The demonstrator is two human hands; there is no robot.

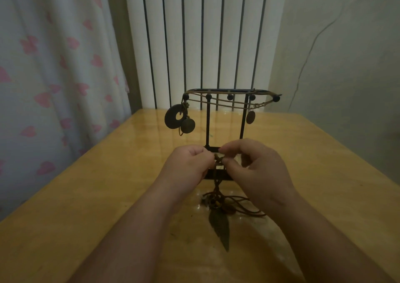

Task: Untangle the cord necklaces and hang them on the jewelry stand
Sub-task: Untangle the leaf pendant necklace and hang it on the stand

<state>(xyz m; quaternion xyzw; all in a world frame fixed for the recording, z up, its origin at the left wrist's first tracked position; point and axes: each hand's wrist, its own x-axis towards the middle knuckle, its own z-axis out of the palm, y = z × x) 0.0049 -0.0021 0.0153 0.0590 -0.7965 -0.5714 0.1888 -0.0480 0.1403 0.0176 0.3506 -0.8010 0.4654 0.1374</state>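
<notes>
A black metal jewelry stand [208, 120] rises mid-table, with cord necklaces draped along its top bar. A ring-shaped disc pendant [173, 117] and a round pendant [187, 125] hang at its left, an oval pendant [250, 117] at its right. In front of the stand's base, my left hand [187, 165] and my right hand [257, 168] both pinch a knot of brown tangled cords [219, 160]. The cords drop to a pile [225, 204] on the table with a dark leaf-shaped pendant [220, 226].
The wooden table [86, 196] is glossy and stretches wide on both sides. A heart-patterned curtain [54, 66] hangs at the left, a white ribbed radiator [194, 33] behind the stand, and a plain wall at the right.
</notes>
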